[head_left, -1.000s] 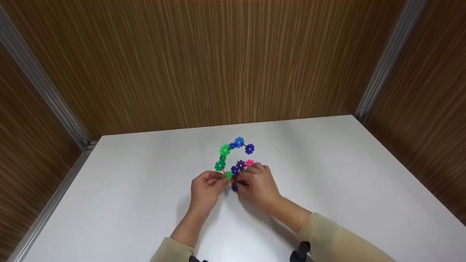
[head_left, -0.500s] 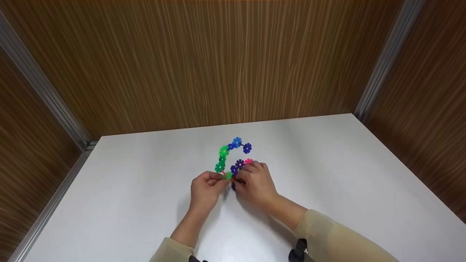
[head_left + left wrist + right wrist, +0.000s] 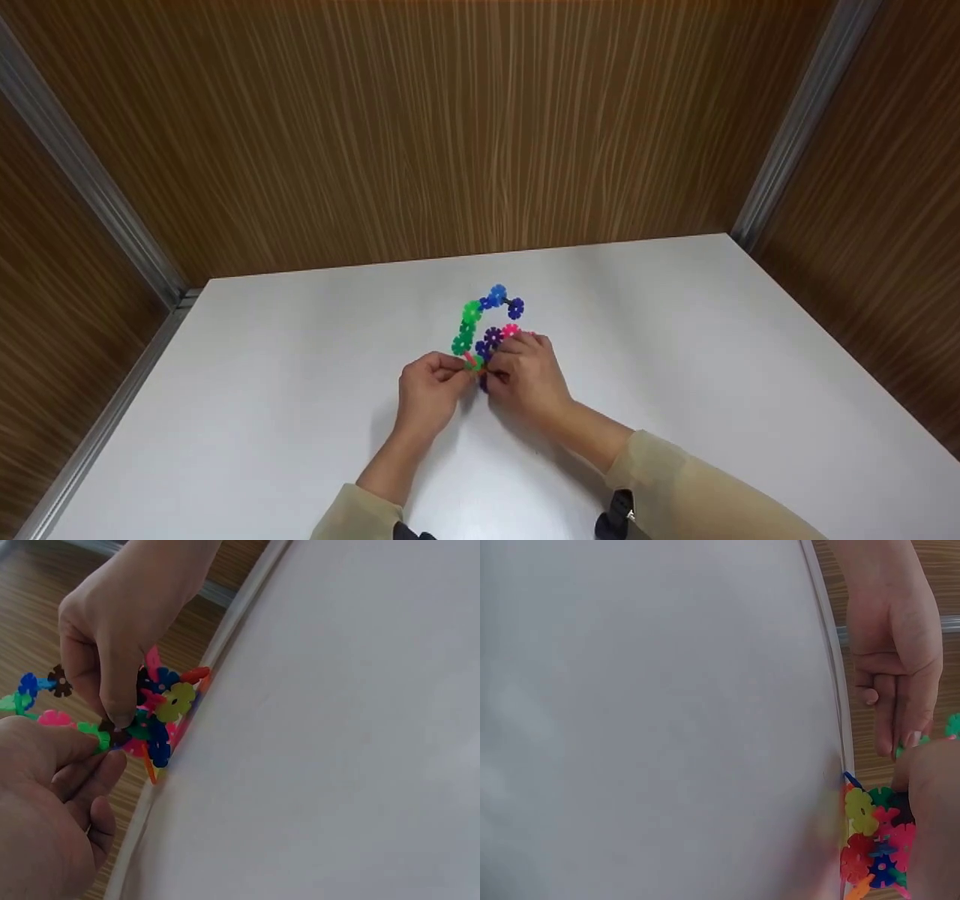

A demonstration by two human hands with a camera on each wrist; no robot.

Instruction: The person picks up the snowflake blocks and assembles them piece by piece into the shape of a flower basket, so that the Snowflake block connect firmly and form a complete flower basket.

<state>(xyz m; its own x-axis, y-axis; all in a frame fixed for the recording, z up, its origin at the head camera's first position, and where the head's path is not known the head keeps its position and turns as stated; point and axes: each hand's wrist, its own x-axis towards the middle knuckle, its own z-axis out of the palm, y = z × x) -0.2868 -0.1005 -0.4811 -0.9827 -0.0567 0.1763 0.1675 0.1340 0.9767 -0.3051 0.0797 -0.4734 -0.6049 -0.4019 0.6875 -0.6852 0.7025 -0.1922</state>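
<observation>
Interlocking flower-shaped plastic discs form a curved chain (image 3: 472, 310), green on its left side and blue at the far end. The chain meets a mixed cluster of discs (image 3: 881, 840) with yellow, red, pink and blue pieces, mostly behind my right hand in the head view. With thumb and fingers, my left hand (image 3: 427, 394) pinches a bright green disc (image 3: 103, 736) at the chain's near end. My right hand (image 3: 534, 379) grips the cluster at a dark brown disc (image 3: 118, 735) right beside the green one. The joint between these two discs is partly covered by fingertips.
A white tabletop (image 3: 270, 420) lies beneath the hands. Wood-grain panels (image 3: 480, 135) rise behind it and at both sides, with metal posts (image 3: 795, 127) in the corners. Black straps (image 3: 616, 514) sit at the sleeve cuffs.
My left hand and the chain have shifted slightly to the right, closer to the right hand. The right hand has moved very little. Both hands keep their hold.
</observation>
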